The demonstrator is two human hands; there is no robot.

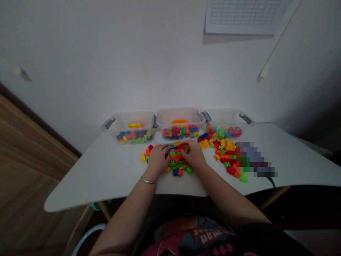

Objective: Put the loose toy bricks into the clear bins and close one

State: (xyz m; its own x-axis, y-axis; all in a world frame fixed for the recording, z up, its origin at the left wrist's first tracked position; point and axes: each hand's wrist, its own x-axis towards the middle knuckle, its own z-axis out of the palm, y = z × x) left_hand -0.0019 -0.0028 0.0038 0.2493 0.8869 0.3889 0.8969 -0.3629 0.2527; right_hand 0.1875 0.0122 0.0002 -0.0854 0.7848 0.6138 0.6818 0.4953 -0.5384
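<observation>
Left hand [157, 160]: palm down, fingers curved onto the near edge of a loose heap of plastic building bricks [177, 164], neither flat nor clenched; whether any brick is pinched beneath the fingertips cannot be told from this view. A thin metal bangle [148, 181] circles the wrist. Right hand [192, 154]: likewise arched, its fingertips over a red brick [185, 148] at the far side of the heap, grip equally uncertain. The heap lies between and under both hands, on the table's near half, just in front of the middle bin. Handling note: arched fingers and low wrists seem best here, since they work the heap without scattering it, and small bricks probably lift more cleanly when pinched by their edges. Surface: a white table [106, 170] with rounded corners. Along its far edge stand three clear plastic bins with grey handles: left bin [133, 117], middle bin [181, 115], right bin [226, 115], each holding mixed coloured bricks. A second scatter of red, yellow and green bricks [225, 156] lies to the right, beside a pixelated, unreadable object [255, 160] trailing a black cable [271, 182]. Room: a white wall [133, 71] behind the table, a slatted ceiling vent [243, 14] above, and a wooden floor [26, 153] at left.
</observation>
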